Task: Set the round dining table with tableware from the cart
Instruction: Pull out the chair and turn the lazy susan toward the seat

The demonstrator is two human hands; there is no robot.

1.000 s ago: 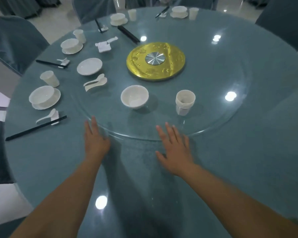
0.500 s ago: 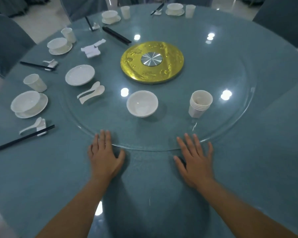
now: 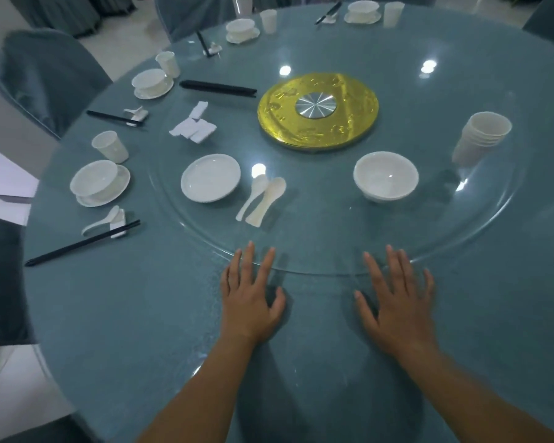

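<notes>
My left hand point(image 3: 250, 302) and my right hand point(image 3: 397, 302) lie flat and empty on the blue round table point(image 3: 141, 314), fingertips on the near rim of the glass turntable point(image 3: 317, 244). On the turntable stand a white saucer point(image 3: 210, 177), two white spoons point(image 3: 263, 199), a white bowl point(image 3: 385, 176), a stack of white cups point(image 3: 482, 137), white chopstick rests point(image 3: 194, 124) and black chopsticks point(image 3: 218, 88). A gold disc point(image 3: 318, 110) marks the centre.
Set places ring the left and far edge: a bowl on a saucer point(image 3: 98, 183), a cup point(image 3: 110, 146), a spoon on a rest point(image 3: 104, 220) and chopsticks point(image 3: 80, 243). Covered chairs point(image 3: 45, 75) stand at the left.
The turntable has rotated: the bowl and cup stack swung to the right, the saucer and spoons came nearer. Both hands stay flat at the rim, slightly shifted rightward.
</notes>
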